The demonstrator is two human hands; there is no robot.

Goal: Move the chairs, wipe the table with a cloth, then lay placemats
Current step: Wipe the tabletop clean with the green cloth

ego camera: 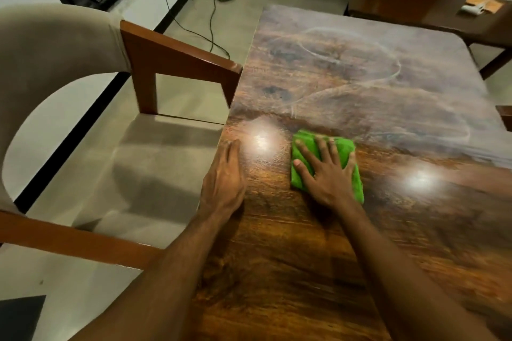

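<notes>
On the table (318,243), right hand (325,171) presses flat-fingered on cloth (352,174); left hand (224,177) rests open.

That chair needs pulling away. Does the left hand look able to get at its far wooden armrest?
Probably yes: the left hand lies open at the table edge, holding nothing, with nothing between it and the far armrest.

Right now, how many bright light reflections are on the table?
2. One reflection sits between the left hand and the green cloth; the other lies right of the cloth. More could lie outside the picture.
</notes>
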